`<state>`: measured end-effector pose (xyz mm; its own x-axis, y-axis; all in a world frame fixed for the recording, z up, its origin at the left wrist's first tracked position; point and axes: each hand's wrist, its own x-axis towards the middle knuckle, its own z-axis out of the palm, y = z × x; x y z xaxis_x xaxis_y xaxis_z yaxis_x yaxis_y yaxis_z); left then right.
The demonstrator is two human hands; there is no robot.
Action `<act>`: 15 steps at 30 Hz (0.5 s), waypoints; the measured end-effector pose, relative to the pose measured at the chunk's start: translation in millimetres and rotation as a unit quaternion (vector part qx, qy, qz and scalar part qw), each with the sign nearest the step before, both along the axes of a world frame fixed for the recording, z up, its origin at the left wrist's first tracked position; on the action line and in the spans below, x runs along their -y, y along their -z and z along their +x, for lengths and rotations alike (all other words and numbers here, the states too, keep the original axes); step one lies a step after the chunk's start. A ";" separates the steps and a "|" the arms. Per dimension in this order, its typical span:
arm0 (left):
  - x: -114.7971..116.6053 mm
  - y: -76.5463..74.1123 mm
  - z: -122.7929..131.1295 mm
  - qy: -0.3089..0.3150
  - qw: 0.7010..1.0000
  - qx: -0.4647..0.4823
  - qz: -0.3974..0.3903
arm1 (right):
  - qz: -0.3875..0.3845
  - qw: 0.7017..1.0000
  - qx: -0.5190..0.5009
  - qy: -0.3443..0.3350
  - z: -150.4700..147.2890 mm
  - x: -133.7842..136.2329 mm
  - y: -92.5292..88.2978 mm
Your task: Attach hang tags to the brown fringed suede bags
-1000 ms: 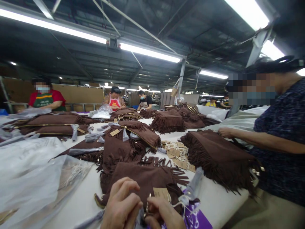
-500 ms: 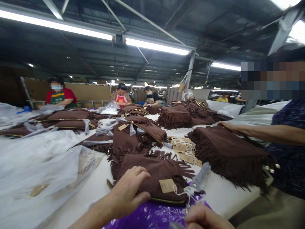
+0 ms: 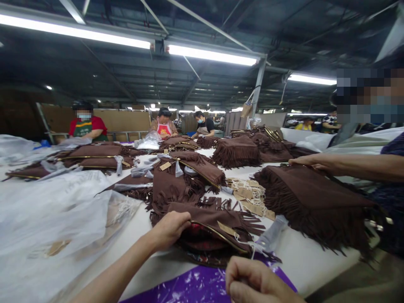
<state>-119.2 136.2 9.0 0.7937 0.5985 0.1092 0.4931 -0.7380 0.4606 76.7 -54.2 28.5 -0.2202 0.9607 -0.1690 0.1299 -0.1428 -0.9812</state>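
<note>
A brown fringed bag lies right in front of me. Its gold zipper is undone and the mouth gapes, with a dark reddish lining showing inside. My left hand is closed on the upper edge of the opening, at the zipper's left end. A tan paper tag hangs by white string at the bag's right, beside a grey plastic-wrapped piece. Below the bag's right front corner is my right hand, its fingers curled; what they hold, if anything, is hidden. Under it lies purple plastic.
Loose tan tags with white strings lie behind the bag. More fringed bags are piled beyond, and clear plastic bags cover the left. At right, a co-worker's hand rests on another brown bag.
My left hand has gone from lying over the bag to gripping its zipper edge, and the bag's mouth now gapes. My right hand has shifted slightly left and up. The view has tilted slightly.
</note>
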 end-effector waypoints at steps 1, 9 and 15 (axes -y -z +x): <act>-3.3 2.5 0.7 -0.007 1.000 0.006 -0.005 | 0.001 1.000 0.012 0.005 -2.2 -9.3 4.9; -27.3 18.6 4.9 -0.058 0.996 0.046 -0.047 | 0.109 0.982 0.136 0.073 1.3 -51.6 46.5; 33.7 3.9 6.0 0.040 0.987 0.032 0.153 | 0.073 0.994 -0.047 0.066 9.0 -51.5 51.8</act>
<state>-113.2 102.5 5.1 0.8224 0.4657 0.3268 0.4049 -0.8826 0.2387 85.7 -2.7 -23.2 -0.0997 0.9950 -0.0107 0.0267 -0.0081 -0.9996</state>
